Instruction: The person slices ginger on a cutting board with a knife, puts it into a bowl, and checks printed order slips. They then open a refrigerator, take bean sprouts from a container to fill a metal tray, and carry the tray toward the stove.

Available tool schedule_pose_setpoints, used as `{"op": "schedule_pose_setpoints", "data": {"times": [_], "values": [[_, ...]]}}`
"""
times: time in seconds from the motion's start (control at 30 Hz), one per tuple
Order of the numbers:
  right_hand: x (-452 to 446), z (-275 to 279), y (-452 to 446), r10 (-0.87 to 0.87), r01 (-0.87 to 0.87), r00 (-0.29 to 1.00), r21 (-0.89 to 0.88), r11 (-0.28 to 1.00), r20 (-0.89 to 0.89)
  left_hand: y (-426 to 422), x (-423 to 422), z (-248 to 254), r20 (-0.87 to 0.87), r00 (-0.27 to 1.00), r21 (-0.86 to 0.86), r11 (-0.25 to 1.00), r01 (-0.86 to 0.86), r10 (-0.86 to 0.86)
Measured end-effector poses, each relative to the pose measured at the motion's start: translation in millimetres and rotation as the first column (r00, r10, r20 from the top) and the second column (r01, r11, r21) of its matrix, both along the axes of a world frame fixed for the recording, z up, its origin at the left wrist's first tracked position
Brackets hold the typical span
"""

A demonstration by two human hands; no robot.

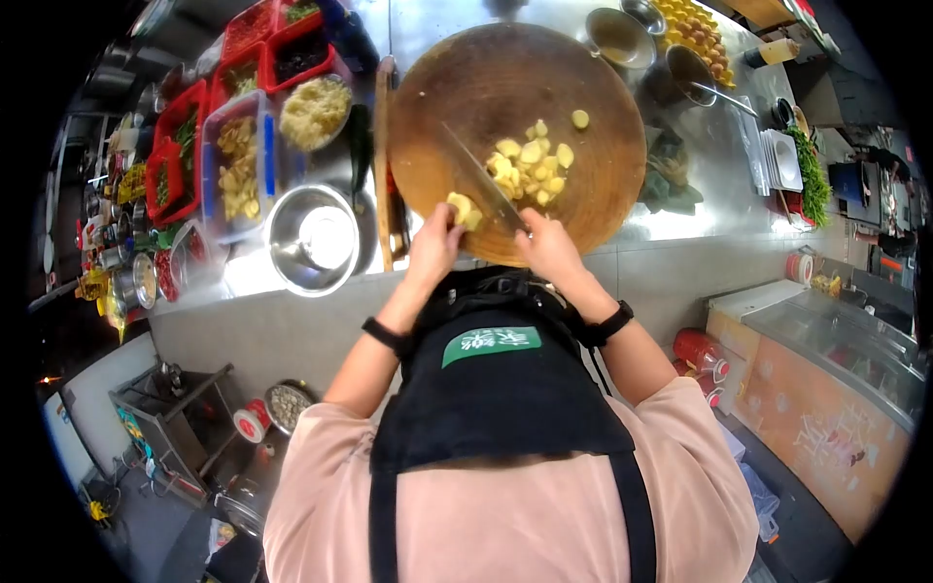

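Note:
A round wooden chopping board (442,92) lies on the counter in front of me. My left hand (435,243) is closed on a pale yellow piece of ginger (466,213) at the board's near left edge. My right hand (550,247) grips the handle of a knife (476,177), its blade slanting up and left across the board beside the ginger. To the right of the blade lies a loose heap of ginger slices (535,173), with a single slice (580,119) apart from it at the upper right. My right fingers partly hide the knife's handle.
Left of the board stand a steel bowl (282,255), a clear tub (207,199) of yellow pieces, a bowl of chopped pale food (316,110) and several red containers (194,115). To the right are a dark pot (671,78), an egg tray (695,39) and white dishes (780,160).

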State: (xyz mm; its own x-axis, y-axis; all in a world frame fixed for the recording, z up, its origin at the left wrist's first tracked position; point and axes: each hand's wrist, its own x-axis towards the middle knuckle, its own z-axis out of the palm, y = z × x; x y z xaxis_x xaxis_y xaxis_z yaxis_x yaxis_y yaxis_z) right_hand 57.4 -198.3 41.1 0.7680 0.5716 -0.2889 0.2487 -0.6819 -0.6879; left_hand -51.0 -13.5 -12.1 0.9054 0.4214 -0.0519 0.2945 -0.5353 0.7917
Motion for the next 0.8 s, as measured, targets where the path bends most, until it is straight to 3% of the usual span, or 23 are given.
{"op": "schedule_pose_setpoints", "data": {"times": [0.07,0.13,0.23,0.33,0.43,0.7,0.8], "values": [[10,3,-3,-0.007,0.008,1.0,-0.049,0.999,0.019,-2,2,1,-0.012,0.997,-0.105,0.992,0.075,-0.077],[20,8,-3,0.008,0.004,0.994,-0.108,0.994,0.109,-6,7,6,0.003,0.996,-0.051,0.995,0.091,-0.091],[20,19,-4,0.056,-0.041,0.984,-0.088,0.995,0.169,-6,16,22,0.093,0.982,0.284,0.95,0.134,-0.166],[8,31,-5,0.147,-0.128,0.969,-0.108,0.986,0.199,0,21,26,0.085,0.949,0.262,0.926,0.272,-0.303],[-1,29,-4,0.221,-0.197,0.952,-0.131,0.972,0.212,7,25,31,0.084,0.946,0.137,0.944,0.299,-0.312],[-5,42,-4,0.278,-0.244,0.943,-0.188,0.951,0.185,15,26,30,0.047,0.934,0.09,0.933,0.349,-0.355],[-5,42,-2,0.269,-0.238,0.954,-0.207,0.949,0.134,15,26,31,0.109,0.932,0.137,0.934,0.33,-0.345]]}}
